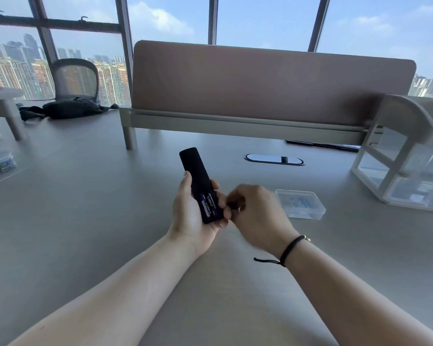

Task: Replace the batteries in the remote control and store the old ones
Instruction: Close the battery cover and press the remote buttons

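Centre frame: left hand point(189, 208) holds remote point(200, 184) above tabletop point(85, 221), back open, batteries point(208, 204) exposed. Right hand point(255, 216) curled beside it, contents unclear. Step: battery removal, likely. Next: pry cell out, store in clear box point(301, 204) right of hands.

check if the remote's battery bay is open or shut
Open: the remote, held in the left hand, shows batteries uncovered, with the right hand beside them.

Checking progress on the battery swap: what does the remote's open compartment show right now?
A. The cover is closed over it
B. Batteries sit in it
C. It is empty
B: the remote in the left hand has its compartment uncovered, with batteries lying inside.
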`<move>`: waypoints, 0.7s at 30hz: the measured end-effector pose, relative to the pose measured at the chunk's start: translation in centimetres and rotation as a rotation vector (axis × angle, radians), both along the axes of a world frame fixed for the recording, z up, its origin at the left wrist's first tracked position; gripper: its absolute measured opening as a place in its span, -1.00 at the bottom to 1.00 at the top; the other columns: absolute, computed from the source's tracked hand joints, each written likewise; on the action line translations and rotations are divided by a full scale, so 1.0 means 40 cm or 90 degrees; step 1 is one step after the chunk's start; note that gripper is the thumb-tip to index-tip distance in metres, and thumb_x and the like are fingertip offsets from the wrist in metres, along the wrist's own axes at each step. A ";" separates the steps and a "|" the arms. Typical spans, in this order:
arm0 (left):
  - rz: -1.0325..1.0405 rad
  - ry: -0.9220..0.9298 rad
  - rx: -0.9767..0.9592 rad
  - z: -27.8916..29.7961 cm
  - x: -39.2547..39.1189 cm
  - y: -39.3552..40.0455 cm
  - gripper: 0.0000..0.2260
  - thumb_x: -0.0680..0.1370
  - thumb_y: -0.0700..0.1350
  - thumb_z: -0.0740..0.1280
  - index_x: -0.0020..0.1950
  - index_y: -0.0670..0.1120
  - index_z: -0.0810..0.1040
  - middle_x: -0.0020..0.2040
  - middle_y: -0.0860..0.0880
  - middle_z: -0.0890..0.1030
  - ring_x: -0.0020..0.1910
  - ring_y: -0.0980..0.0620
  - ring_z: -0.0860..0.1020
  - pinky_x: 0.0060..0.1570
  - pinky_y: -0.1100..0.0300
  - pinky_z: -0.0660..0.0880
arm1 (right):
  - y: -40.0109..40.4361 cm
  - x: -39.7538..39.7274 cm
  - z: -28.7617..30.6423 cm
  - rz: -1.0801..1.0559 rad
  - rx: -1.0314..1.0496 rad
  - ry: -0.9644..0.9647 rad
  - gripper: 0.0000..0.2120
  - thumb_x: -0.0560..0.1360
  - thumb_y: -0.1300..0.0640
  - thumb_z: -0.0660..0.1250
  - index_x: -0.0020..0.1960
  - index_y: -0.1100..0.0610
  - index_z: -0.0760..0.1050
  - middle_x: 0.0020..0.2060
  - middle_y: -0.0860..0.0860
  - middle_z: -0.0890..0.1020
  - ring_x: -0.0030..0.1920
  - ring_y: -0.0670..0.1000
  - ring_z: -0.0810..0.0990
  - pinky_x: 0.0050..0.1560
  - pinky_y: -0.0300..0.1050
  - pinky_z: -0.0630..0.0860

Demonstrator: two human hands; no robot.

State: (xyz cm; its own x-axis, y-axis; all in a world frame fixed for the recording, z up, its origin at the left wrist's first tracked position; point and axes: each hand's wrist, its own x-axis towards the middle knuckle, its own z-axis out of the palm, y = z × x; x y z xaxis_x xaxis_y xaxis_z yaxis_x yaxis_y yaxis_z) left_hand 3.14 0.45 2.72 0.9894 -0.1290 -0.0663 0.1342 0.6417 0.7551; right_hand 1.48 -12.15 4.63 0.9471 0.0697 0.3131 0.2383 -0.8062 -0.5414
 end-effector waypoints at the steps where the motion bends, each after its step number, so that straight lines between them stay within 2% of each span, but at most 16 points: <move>1: 0.004 0.001 0.000 -0.001 0.001 0.000 -0.50 0.61 0.28 0.05 -0.18 -0.11 0.45 -0.44 -0.13 0.46 -0.53 -0.07 0.45 -0.48 0.21 0.31 | -0.012 -0.002 0.016 -0.017 0.053 -0.009 -0.87 0.39 0.19 0.43 -0.24 -0.03 0.57 -0.31 -0.10 0.67 -0.19 0.03 0.64 -0.21 -0.14 0.51; 5: 0.010 -0.019 0.045 -0.006 0.005 -0.007 -0.48 0.61 0.30 0.03 -0.17 -0.10 0.48 -0.39 -0.15 0.54 -0.43 -0.08 0.47 -0.46 0.19 0.24 | -0.096 -0.008 0.057 -0.082 0.261 -0.011 -0.86 0.37 0.17 0.56 -0.16 0.05 0.61 -0.34 -0.05 0.70 -0.40 -0.08 0.57 -0.32 -0.21 0.45; 8: 0.008 -0.038 0.114 -0.010 0.001 -0.020 -0.45 0.59 0.35 0.01 -0.14 -0.09 0.48 -0.37 -0.14 0.56 -0.47 -0.03 0.44 -0.47 0.19 0.11 | -0.162 -0.037 0.052 -0.003 0.556 0.106 -0.75 0.34 0.33 0.54 -0.03 0.19 0.58 -0.32 0.12 0.70 -0.41 0.04 0.58 -0.29 -0.04 0.52; 10: 0.019 -0.046 0.162 -0.013 -0.003 -0.028 -0.43 0.57 0.38 0.00 -0.10 -0.08 0.49 -0.36 -0.11 0.58 -0.46 -0.02 0.46 -0.47 0.20 0.09 | -0.180 -0.057 0.028 0.048 0.673 0.207 -0.59 0.28 0.33 0.54 0.10 0.21 0.56 -0.31 0.15 0.65 -0.40 0.06 0.55 -0.33 -0.08 0.41; 12: 0.029 -0.046 0.191 -0.017 -0.006 -0.031 -0.44 0.53 0.41 0.03 -0.08 -0.05 0.53 -0.34 -0.05 0.60 -0.44 0.02 0.52 -0.50 0.27 0.19 | -0.167 -0.065 0.005 0.058 0.671 0.259 -0.61 0.32 0.34 0.52 0.11 0.17 0.58 -0.34 0.09 0.60 -0.43 0.00 0.50 -0.36 -0.11 0.30; 14: 0.030 -0.042 0.196 -0.020 -0.008 -0.030 -0.44 0.45 0.44 0.09 -0.09 -0.02 0.56 -0.30 -0.02 0.61 -0.41 0.02 0.53 -0.47 0.27 0.31 | -0.134 -0.069 -0.010 0.064 0.670 0.282 -0.71 0.38 0.37 0.48 0.07 0.19 0.59 -0.36 0.07 0.60 -0.45 -0.01 0.48 -0.38 -0.13 0.28; 16: 0.016 -0.046 0.192 -0.017 -0.007 -0.034 -0.43 0.36 0.46 0.13 -0.06 0.00 0.56 -0.25 -0.07 0.63 -0.34 -0.02 0.56 -0.42 0.23 0.36 | -0.110 -0.068 -0.017 0.063 0.674 0.285 -0.79 0.40 0.38 0.47 0.02 0.26 0.59 -0.37 0.12 0.62 -0.49 0.00 0.49 -0.43 -0.13 0.29; 18: -0.003 -0.060 0.190 -0.015 -0.006 -0.036 -0.43 0.39 0.44 0.13 0.01 0.00 0.55 -0.16 -0.16 0.63 -0.27 -0.09 0.55 -0.36 0.17 0.35 | -0.103 -0.068 -0.021 0.048 0.673 0.273 -0.82 0.42 0.37 0.47 0.00 0.33 0.59 -0.39 0.17 0.63 -0.51 0.02 0.51 -0.43 -0.11 0.37; 21: -0.035 -0.078 0.182 -0.012 -0.005 -0.034 -0.50 0.55 0.33 0.10 0.10 -0.04 0.55 -0.14 -0.18 0.57 -0.40 -0.05 0.47 -0.46 0.19 0.34 | -0.111 -0.066 -0.025 0.027 0.688 0.254 -0.87 0.44 0.34 0.47 -0.05 0.34 0.58 -0.43 0.19 0.62 -0.50 0.06 0.54 -0.41 -0.11 0.51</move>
